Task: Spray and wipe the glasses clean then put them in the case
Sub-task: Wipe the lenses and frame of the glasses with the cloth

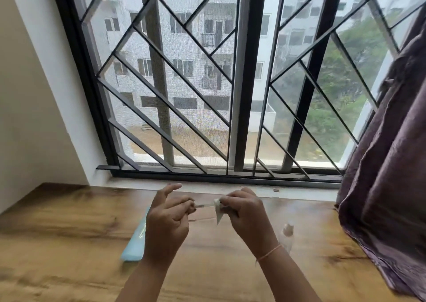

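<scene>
Up close to the window, the head view shows both bare hands raised just above a wooden table (69, 221). The left hand (167, 218) pinches one end of the glasses (204, 206) with thumb and curled fingers, while its index finger sticks up free. The glasses are thin and pale, blurred, and only a slim bar shows between the two hands, with a second faint line below it. The right hand (247, 214) is closed around a small white cloth (218, 211), which is pressed against the glasses at their right end; a corner of the cloth hangs down in a point. A thin pink thread band (268, 253) circles the right wrist.

On the table, a light blue case (134, 244) lies lengthwise just left of the left wrist, partly hidden by it. I cannot tell whether it is open. A small clear spray bottle (288, 230) stands on the table just right of the right wrist, heavily blurred. A purple curtain (387, 163) hangs at the right edge and drapes onto the table. Behind the hands, a dark window frame with a diagonal grille (184, 82) fills the view.
</scene>
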The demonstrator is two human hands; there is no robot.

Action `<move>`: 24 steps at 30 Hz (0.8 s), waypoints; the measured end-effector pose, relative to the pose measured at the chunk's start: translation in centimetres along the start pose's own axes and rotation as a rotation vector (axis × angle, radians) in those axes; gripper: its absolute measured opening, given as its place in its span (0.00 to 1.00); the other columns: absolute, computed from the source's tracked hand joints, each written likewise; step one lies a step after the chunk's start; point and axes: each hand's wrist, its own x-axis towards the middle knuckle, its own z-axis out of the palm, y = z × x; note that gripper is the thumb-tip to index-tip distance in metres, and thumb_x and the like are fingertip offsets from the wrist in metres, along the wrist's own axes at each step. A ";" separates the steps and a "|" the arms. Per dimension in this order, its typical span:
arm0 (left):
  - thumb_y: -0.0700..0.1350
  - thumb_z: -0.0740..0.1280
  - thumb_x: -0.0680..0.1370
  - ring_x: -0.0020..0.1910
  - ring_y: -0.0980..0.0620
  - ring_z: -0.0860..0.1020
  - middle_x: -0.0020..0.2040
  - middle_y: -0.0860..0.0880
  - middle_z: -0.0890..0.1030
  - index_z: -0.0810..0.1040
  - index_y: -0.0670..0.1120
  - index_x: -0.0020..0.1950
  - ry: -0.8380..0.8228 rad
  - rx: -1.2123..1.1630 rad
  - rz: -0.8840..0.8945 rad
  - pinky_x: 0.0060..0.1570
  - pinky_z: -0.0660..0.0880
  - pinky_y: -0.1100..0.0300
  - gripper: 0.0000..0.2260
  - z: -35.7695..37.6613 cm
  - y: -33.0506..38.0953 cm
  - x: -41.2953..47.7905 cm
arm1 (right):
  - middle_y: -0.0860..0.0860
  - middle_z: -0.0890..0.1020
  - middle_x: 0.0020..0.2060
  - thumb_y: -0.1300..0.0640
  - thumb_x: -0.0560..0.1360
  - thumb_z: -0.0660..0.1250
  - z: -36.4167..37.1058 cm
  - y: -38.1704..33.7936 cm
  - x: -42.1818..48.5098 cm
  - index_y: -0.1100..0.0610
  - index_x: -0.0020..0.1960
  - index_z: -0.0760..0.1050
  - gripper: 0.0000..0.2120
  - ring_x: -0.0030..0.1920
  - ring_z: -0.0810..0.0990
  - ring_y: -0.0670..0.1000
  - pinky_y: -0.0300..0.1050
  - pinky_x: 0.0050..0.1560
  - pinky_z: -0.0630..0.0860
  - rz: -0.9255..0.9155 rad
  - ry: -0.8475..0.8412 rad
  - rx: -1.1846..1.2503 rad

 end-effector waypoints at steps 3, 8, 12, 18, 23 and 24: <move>0.30 0.68 0.64 0.53 0.54 0.73 0.38 0.55 0.82 0.84 0.43 0.34 0.033 -0.022 -0.011 0.57 0.65 0.73 0.09 -0.8 -0.5 0.4 | 0.50 0.83 0.33 0.70 0.59 0.75 -1.4 1.7 0.2 0.57 0.38 0.83 0.11 0.36 0.76 0.47 0.31 0.39 0.70 0.001 0.004 -0.011; 0.31 0.68 0.64 0.51 0.57 0.72 0.38 0.57 0.80 0.84 0.42 0.33 0.073 -0.037 0.000 0.57 0.64 0.74 0.08 -1.5 -0.3 1.1 | 0.54 0.85 0.35 0.73 0.60 0.71 -3.4 3.8 0.9 0.60 0.40 0.83 0.12 0.36 0.82 0.57 0.44 0.40 0.78 0.119 0.118 -0.086; 0.31 0.67 0.64 0.51 0.56 0.73 0.38 0.56 0.81 0.84 0.42 0.34 0.058 -0.029 0.003 0.58 0.65 0.73 0.08 -1.0 -0.4 1.1 | 0.53 0.85 0.37 0.71 0.63 0.72 -3.9 1.6 1.6 0.59 0.42 0.84 0.11 0.39 0.83 0.51 0.34 0.44 0.75 0.129 0.239 0.002; 0.37 0.63 0.69 0.53 0.53 0.74 0.38 0.52 0.83 0.84 0.42 0.36 0.059 -0.041 0.037 0.57 0.66 0.71 0.10 0.0 1.3 1.1 | 0.51 0.82 0.36 0.64 0.69 0.68 -0.4 -3.5 1.4 0.57 0.38 0.80 0.03 0.37 0.74 0.51 0.46 0.40 0.75 -0.087 -0.061 -0.049; 0.33 0.66 0.66 0.53 0.54 0.74 0.39 0.54 0.83 0.84 0.42 0.36 0.034 -0.051 0.054 0.58 0.68 0.66 0.09 -0.1 0.8 0.8 | 0.48 0.82 0.35 0.63 0.67 0.72 0.0 -2.5 0.6 0.54 0.39 0.81 0.05 0.37 0.71 0.50 0.44 0.35 0.74 -0.058 -0.080 -0.089; 0.33 0.66 0.67 0.53 0.54 0.74 0.39 0.55 0.82 0.84 0.42 0.36 0.038 -0.052 0.045 0.58 0.68 0.66 0.08 -0.2 0.6 0.8 | 0.47 0.82 0.34 0.63 0.66 0.73 -0.3 -1.9 0.5 0.54 0.39 0.82 0.05 0.37 0.72 0.50 0.43 0.35 0.74 -0.047 -0.067 -0.080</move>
